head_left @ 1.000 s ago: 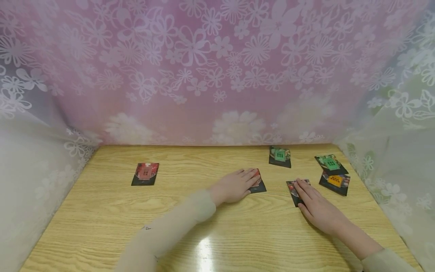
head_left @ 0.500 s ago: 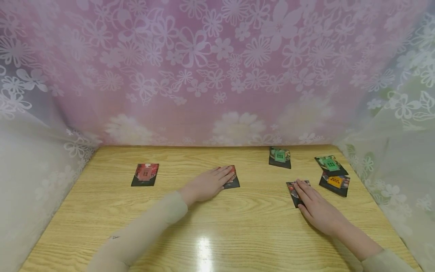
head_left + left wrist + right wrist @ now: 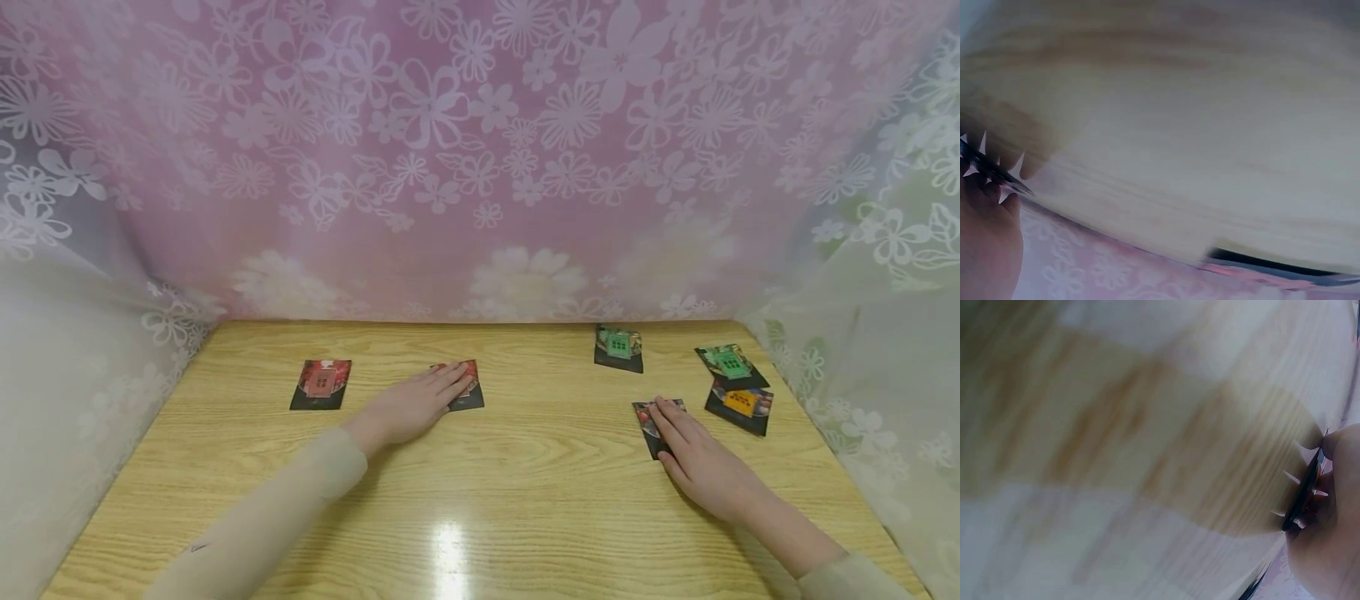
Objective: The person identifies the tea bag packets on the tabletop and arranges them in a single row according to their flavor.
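Observation:
My left hand (image 3: pixel 405 408) lies with straight fingers over a red and black seed packet (image 3: pixel 469 397), covering its left part. To the left of that hand lies another red seed packet (image 3: pixel 321 384), flat and apart from it. On the right, my right hand (image 3: pixel 708 471) rests its straight fingers on a dark packet with a reddish and purple picture (image 3: pixel 651 429), hiding much of its printing. In the left wrist view, the left hand (image 3: pixel 988 231) presses at the dark edge of its packet. The right wrist view shows the right hand (image 3: pixel 1325 506) over its packet's edge (image 3: pixel 1304 490).
A green-labelled packet (image 3: pixel 618 347) lies near the table's back edge. Farther right, another green-labelled packet (image 3: pixel 729 363) overlaps an orange-labelled one (image 3: pixel 739 403). A pink floral curtain (image 3: pixel 480 167) hangs behind the wooden table (image 3: pixel 525 500), with pale sheets at both sides.
My left hand has slid its red seed packet leftward across the table, towards the other red packet. My right hand stays on its packet in the same place.

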A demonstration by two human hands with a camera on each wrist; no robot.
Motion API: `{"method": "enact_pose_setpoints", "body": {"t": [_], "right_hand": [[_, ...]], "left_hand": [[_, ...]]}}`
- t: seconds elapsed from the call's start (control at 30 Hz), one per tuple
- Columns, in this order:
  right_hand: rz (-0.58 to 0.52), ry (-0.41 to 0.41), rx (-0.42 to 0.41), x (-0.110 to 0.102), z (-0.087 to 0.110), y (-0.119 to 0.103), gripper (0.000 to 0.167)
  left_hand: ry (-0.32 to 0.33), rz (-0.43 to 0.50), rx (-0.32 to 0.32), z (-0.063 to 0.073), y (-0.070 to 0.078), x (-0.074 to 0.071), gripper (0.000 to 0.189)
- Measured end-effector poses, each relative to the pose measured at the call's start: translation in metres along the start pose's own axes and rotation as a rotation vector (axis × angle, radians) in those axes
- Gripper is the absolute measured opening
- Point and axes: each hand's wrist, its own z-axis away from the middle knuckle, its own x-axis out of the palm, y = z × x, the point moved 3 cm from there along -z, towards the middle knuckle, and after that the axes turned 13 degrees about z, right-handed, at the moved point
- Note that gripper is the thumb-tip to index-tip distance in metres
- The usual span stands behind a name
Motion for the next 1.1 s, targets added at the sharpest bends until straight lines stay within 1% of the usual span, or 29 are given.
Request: {"method": "enact_pose_setpoints", "body": {"t": [0.13, 0.23, 0.37, 0.53, 0.63, 0.7, 0.77, 0.87, 0.9, 1.0, 1.1], "right_hand": [[-0.001, 0.001, 0.002, 0.0, 0.0, 0.0, 0.069], [-0.002, -0.006, 0.003, 0.0, -0.001, 0.0, 0.069], [-0.013, -0.022, 0.009, 0.0, -0.001, 0.0, 0.07], [-0.016, -0.03, 0.012, 0.001, 0.0, 0.0, 0.07], [-0.006, -0.014, 0.006, 0.003, 0.001, 0.0, 0.069], [0.002, 0.007, 0.0, 0.004, 0.002, 0.0, 0.069], [0.01, 0.024, -0.008, 0.005, 0.002, 0.0, 0.069], [0.016, 0.042, -0.018, 0.005, 0.003, -0.001, 0.068], [0.018, 0.044, -0.02, 0.005, 0.003, -0.001, 0.068], [0.017, 0.044, -0.018, 0.004, 0.003, -0.001, 0.068], [0.004, 0.023, -0.008, 0.003, 0.002, -0.001, 0.068]], "left_hand": [[0.007, 0.049, -0.036, 0.012, -0.011, 0.0, 0.06], [0.01, 0.059, -0.051, 0.02, -0.018, 0.0, 0.058], [0.005, 0.027, -0.067, 0.03, -0.026, 0.0, 0.057], [0.012, 0.018, -0.079, 0.041, -0.035, -0.001, 0.059], [0.025, 0.027, -0.081, 0.047, -0.041, -0.001, 0.06], [0.028, 0.033, -0.095, 0.049, -0.044, -0.002, 0.06], [0.04, 0.027, -0.097, 0.052, -0.046, -0.004, 0.06], [0.071, -0.012, -0.085, 0.053, -0.046, -0.004, 0.058], [0.087, -0.038, -0.066, 0.053, -0.045, -0.004, 0.057], [0.128, -0.066, -0.028, 0.051, -0.042, -0.003, 0.055], [0.153, -0.07, 0.011, 0.046, -0.037, -0.001, 0.056]]}}
